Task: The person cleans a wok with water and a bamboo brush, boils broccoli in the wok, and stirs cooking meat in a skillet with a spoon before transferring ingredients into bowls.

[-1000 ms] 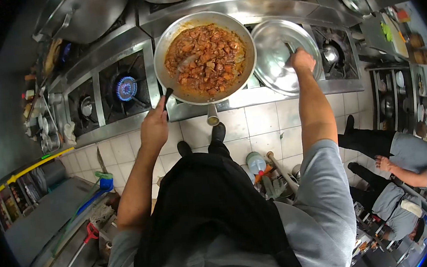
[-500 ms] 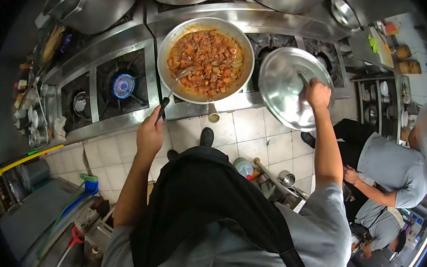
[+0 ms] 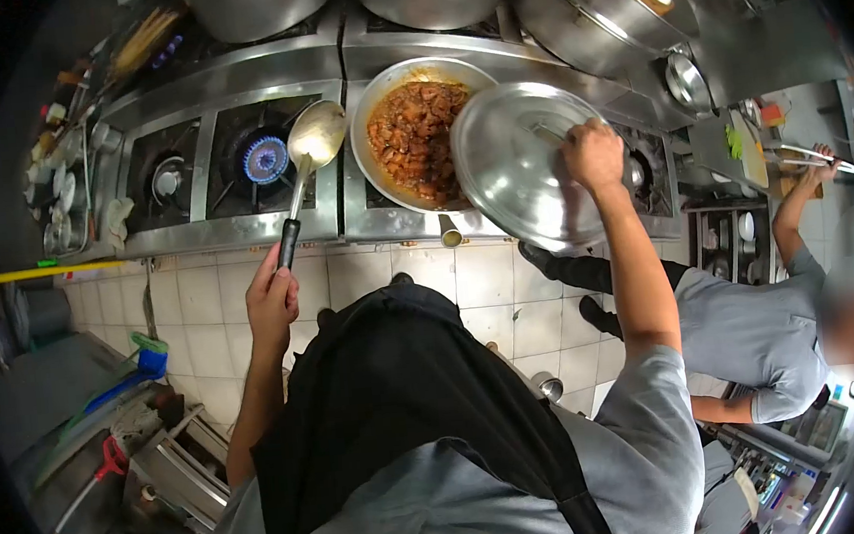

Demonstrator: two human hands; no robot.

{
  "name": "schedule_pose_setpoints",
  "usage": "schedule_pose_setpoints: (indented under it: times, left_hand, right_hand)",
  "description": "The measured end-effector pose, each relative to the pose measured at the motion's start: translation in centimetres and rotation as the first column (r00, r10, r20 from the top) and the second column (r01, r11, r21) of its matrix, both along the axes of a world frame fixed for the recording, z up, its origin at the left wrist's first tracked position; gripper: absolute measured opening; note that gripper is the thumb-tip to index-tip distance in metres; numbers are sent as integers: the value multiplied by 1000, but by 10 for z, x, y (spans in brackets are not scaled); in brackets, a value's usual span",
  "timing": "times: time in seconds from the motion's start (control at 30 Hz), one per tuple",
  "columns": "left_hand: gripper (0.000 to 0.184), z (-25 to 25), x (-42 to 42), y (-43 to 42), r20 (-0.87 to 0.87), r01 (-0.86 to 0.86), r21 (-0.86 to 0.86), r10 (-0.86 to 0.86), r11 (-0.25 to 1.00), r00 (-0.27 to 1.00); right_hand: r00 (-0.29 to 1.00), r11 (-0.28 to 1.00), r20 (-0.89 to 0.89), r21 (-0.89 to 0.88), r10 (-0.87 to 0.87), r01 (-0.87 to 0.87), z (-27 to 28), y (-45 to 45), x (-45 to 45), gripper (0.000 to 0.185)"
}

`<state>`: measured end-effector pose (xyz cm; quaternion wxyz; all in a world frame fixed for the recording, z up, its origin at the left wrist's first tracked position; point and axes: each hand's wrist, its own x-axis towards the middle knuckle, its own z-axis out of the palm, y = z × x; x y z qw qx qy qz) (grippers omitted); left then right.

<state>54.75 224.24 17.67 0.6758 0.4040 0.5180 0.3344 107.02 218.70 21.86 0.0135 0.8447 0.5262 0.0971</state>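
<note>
Head view showed left fingers (image 3: pixel 280 276) wrapped round the spoon (image 3: pixel 317 135), right fingers (image 3: pixel 577 139) closed on the lid (image 3: pixel 527 166), partly covering the pan (image 3: pixel 378 185).

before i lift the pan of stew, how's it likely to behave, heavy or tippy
Probably heavy: the wide pan holds plenty of chunky stew. Its metal wall looks stiff, so it should not flex. Only one handle shows, so the far side may dip if lifted by that alone.
</note>
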Motion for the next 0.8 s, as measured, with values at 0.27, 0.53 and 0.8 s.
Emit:
schedule_pose_setpoints:
  times: [0.27, 0.53, 0.8]
  left_hand:
    - [47, -1, -61, -35, 8, -174, -19, 174, 985, 985]
    - [48, 5, -105, -54, -37, -269, -28, 267, 963, 963]
    - [45, -4, -187, -66, -122, -279, -73, 269, 957, 955]
  right_hand:
    - [984, 998, -173, -35, 37, -44, -57, 88, -61, 26]
    - [969, 996, -246, 86, 22, -1, -96, 125, -99, 28]
    - [968, 986, -248, 149, -37, 76, -127, 133, -113, 34]
